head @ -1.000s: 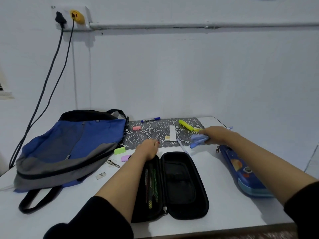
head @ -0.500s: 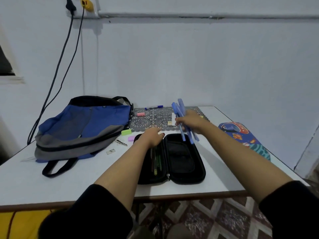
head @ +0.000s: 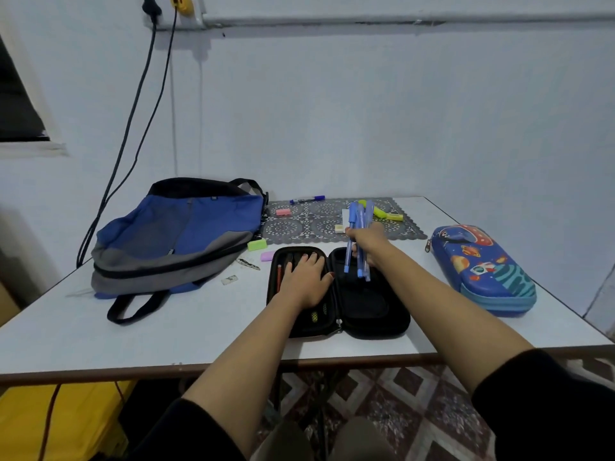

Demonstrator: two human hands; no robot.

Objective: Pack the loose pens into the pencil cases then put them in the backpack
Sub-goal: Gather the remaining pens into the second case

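Soft backpack [head: 176, 234] slumps at nine o'clock of the open black pencil case [head: 376, 304]. Left hand [head: 306, 281] lies flat, pinning its left half. Right hand [head: 366, 242] clamps the blue pens [head: 359, 214] mid-shaft, upright above the right half. They look light, stiff and probably slick.

Dim, cool, even room light, seen through a wide-angle lens with soft detail.
Light falls from above: the wall pipe [head: 366, 18], far behind the black pencil case [head: 369, 304], throws a shadow band just beneath itself. The case's interior reads as near-featureless black. The blue pens [head: 357, 241] over its far end look slightly smeared. The table edge [head: 100, 371] in front of it bows, and straight lines bend toward the borders.
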